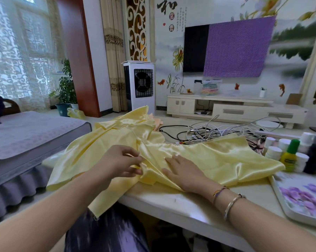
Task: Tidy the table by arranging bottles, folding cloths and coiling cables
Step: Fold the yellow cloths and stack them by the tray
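A shiny yellow satin cloth (217,157) lies crumpled across the white table (171,199), one end hanging over the near left edge. My left hand (119,162) pinches a fold of it near the middle. My right hand (182,171) rests flat on the cloth beside it, fingers straight. Behind the cloth lies a tangle of white and black cables (213,131). Several bottles (290,153), white-capped ones and a yellow one with a green cap, stand at the right.
A flowered tray (284,199) lies at the table's near right. An orange cloth (158,122) peeks out behind the yellow one. A bed (29,137) stands to the left. A TV cabinet (235,108) and a fan unit (139,84) stand beyond.
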Demonstrator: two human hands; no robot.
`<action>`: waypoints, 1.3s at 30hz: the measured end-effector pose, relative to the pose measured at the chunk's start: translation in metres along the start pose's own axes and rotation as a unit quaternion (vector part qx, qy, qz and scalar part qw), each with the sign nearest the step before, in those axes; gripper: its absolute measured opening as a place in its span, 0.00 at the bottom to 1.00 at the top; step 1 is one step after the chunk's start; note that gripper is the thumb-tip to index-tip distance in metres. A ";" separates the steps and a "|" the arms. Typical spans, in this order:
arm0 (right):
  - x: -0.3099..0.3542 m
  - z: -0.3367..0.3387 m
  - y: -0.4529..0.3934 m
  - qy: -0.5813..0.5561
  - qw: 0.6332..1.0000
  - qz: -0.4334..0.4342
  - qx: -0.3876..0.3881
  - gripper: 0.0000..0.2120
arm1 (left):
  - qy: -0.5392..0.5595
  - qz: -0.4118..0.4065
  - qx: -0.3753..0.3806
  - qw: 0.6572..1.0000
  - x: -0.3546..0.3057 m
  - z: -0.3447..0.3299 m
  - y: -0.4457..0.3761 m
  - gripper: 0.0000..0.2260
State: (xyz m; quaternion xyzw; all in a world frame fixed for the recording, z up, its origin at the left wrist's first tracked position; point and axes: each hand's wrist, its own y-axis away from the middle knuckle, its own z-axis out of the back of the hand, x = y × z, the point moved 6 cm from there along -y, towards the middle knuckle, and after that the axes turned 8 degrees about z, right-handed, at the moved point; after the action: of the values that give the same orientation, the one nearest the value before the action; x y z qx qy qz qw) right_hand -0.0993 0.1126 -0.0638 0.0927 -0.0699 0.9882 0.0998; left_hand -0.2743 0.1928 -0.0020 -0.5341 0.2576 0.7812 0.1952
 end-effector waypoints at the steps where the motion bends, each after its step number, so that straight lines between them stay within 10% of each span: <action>1: 0.000 0.000 0.000 -0.007 1.000 -0.002 0.000 0.28 | 0.030 0.000 0.005 1.000 0.000 0.001 0.002 0.04; 7: -0.003 -0.002 -0.004 -0.006 1.000 -0.002 0.020 0.29 | 0.095 -0.050 0.040 0.993 -0.002 -0.018 0.006 0.05; 11: -0.004 -0.006 -0.005 0.010 0.999 -0.007 0.034 0.36 | -0.080 -0.109 0.069 0.988 -0.007 -0.040 0.015 0.26; 17: -0.005 -0.006 -0.005 0.002 0.999 -0.002 0.035 0.31 | -0.297 -0.324 -0.015 0.898 -0.019 -0.047 0.026 0.24; 29: -0.004 -0.006 -0.004 0.009 0.999 -0.004 0.041 0.30 | -0.132 -0.255 0.052 0.957 -0.025 -0.009 0.020 0.20; 39: -0.004 -0.005 -0.003 -0.003 0.999 0.000 0.035 0.31 | -0.293 -0.339 -0.023 0.893 -0.018 -0.006 0.030 0.15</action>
State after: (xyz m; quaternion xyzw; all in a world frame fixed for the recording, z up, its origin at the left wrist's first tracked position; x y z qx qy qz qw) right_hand -0.0960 0.1156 -0.0696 0.0988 -0.0357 0.9898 0.0966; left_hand -0.2810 0.1654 0.0189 -0.3397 -0.0260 0.7943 0.5029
